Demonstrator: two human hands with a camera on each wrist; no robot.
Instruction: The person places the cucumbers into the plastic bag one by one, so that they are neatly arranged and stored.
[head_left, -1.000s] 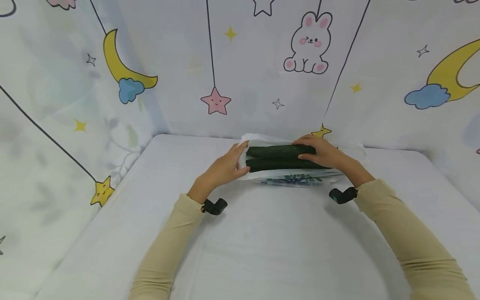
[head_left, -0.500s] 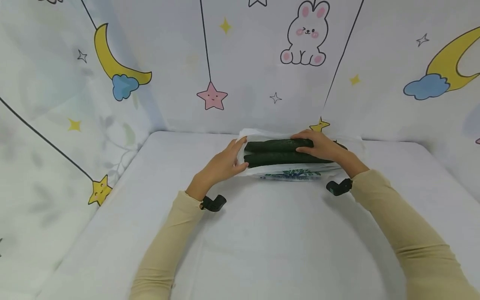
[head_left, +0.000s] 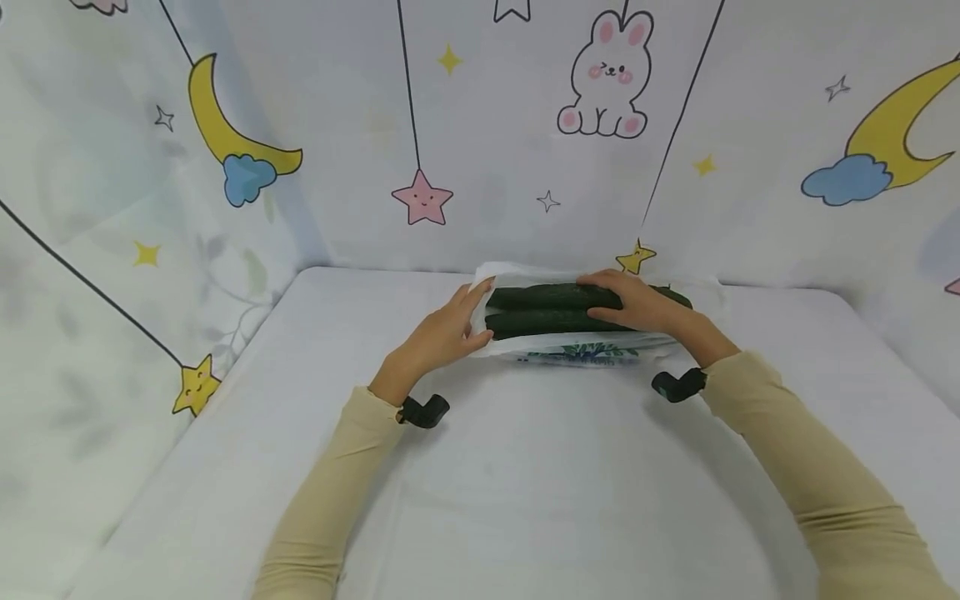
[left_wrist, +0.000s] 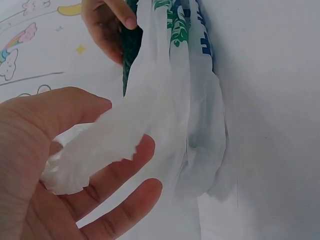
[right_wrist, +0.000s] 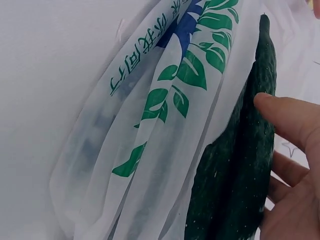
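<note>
Two long dark green cucumbers [head_left: 536, 322] lie side by side in a white plastic bag [head_left: 498, 348] near the table's back edge. Their upper sides show through the bag's opening. At the bag's left end, my left hand [head_left: 442, 335] holds the edge with bent, spread fingers. In the left wrist view, thin film [left_wrist: 120, 132] runs between those fingers. My right hand [head_left: 637, 302] grips a cucumber [right_wrist: 252, 145] from above, its thumb on one side and fingers on the far side. Green leaves and blue lettering [left_wrist: 204, 42] are printed on the bag's near face.
A white cloth covers the table [head_left: 570, 475]. Behind it hangs a pale backdrop [head_left: 352, 125] printed with moons, stars and a rabbit. A small black wrist camera [head_left: 424, 412] sits at the left cuff, another black wrist camera [head_left: 677, 385] at the right.
The head view has shifted slightly. Both hands keep their places on the bag and cucumber. A bit more of the cucumbers' right end shows beyond my right hand.
</note>
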